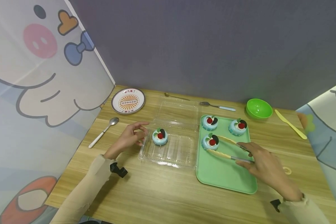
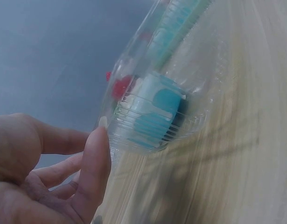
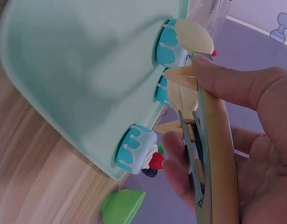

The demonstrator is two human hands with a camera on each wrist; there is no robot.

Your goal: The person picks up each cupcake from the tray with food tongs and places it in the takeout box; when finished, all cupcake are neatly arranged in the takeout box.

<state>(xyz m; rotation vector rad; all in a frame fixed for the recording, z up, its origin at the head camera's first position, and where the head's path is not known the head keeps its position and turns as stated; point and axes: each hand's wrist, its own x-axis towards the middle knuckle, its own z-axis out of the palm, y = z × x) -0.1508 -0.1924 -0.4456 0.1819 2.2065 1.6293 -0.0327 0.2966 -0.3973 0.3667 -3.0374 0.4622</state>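
My right hand [image 1: 264, 165] holds a pair of tongs [image 1: 231, 157] with cream-coloured tips and metal arms. The spread tips stand on either side of a small blue cake [image 1: 210, 142] on the green tray [image 1: 226, 179]. Two more blue cakes, one at the back left [image 1: 209, 123] and one at the back right [image 1: 237, 127], sit on the same tray. Inside the clear plastic box [image 1: 182, 152], whose lid lies folded back, is another blue cake [image 1: 160, 139]. At the box's left edge is my left hand [image 1: 133, 136], thumb and fingertip close by its rim in the left wrist view.
A patterned plate [image 1: 128, 100] and a spoon [image 1: 103, 133] lie on the left. Along the back are a small thin spoon [image 1: 177, 96], a fork [image 1: 217, 106] and a green bowl [image 1: 259, 108]. A yellow knife [image 1: 290, 123] lies at the right. A grey partition [image 1: 184, 49] stands behind the table.
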